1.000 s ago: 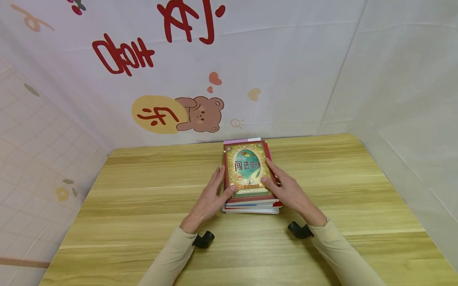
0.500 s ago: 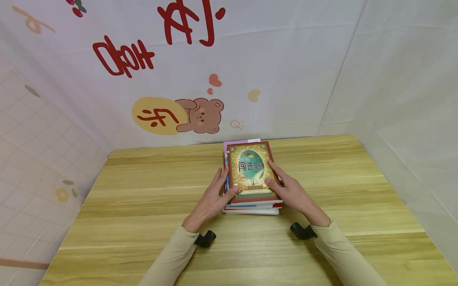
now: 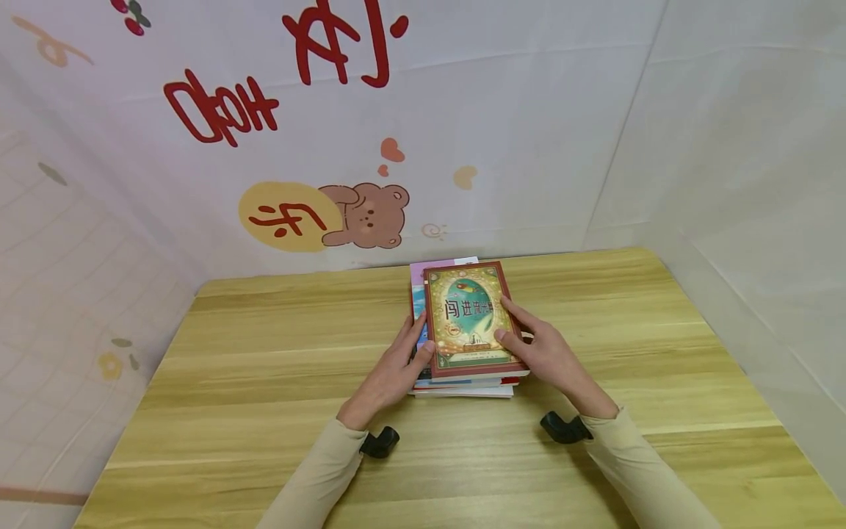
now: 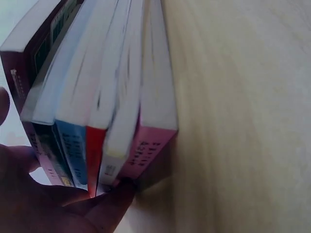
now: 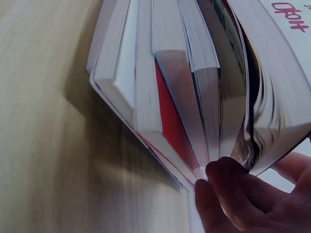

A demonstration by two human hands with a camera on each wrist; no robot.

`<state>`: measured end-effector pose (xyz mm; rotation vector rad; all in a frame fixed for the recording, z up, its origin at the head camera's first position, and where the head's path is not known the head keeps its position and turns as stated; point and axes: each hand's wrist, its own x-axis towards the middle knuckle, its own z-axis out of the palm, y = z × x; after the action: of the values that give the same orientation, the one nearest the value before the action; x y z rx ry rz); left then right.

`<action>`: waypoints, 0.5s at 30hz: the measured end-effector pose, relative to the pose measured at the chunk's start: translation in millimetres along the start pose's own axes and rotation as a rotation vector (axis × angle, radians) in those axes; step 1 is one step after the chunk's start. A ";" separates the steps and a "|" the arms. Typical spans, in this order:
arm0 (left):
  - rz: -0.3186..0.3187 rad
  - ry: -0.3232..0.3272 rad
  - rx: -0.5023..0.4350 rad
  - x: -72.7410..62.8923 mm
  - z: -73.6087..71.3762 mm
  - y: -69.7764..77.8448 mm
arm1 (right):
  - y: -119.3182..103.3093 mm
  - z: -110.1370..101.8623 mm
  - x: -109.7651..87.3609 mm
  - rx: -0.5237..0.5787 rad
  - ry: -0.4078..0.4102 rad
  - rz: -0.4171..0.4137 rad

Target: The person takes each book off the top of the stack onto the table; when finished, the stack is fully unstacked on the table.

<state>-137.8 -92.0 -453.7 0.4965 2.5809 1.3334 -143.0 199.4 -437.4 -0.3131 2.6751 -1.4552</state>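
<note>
Red and gold, the top book (image 3: 472,319) lies on the pile (image 3: 463,391), its long side running front to back, between the right hand (image 3: 547,354), pinching its edge, and the left hand (image 3: 393,367), fingers resting against the pile.

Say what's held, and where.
The top book, by its right edge, in the right grip, thumb on cover; left grip touches lower books' spines.

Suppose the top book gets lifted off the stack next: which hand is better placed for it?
Probably the right hand: its thumb lies on the cover of the top book, which sits offset toward that side. The left hand has fingertips against the spines of lower books.
</note>
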 end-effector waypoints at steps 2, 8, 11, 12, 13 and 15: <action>-0.001 0.001 0.006 -0.4 0.5 -1.1 | 0.7 -0.1 -0.9 0.014 0.016 -0.003; 0.010 0.014 0.038 -2.2 2.2 -3.2 | 0.5 -3.0 -3.7 0.185 0.040 0.001; 0.015 0.021 0.047 -3.7 3.1 -3.3 | 0.5 -6.4 -6.4 0.304 0.039 0.014; 0.017 0.025 0.049 -4.1 3.4 -3.4 | 0.6 -7.6 -7.4 0.333 0.042 0.019; 0.019 0.027 0.050 -4.6 3.7 -3.6 | 0.8 -8.9 -8.3 0.357 0.045 0.024; 0.023 0.034 0.047 -5.3 4.2 -3.6 | 0.5 -11.0 -10.3 0.390 0.056 0.031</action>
<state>-132.3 -92.8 -458.9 0.5166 2.6480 1.3016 -134.9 210.9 -432.1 -0.2007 2.3462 -1.9503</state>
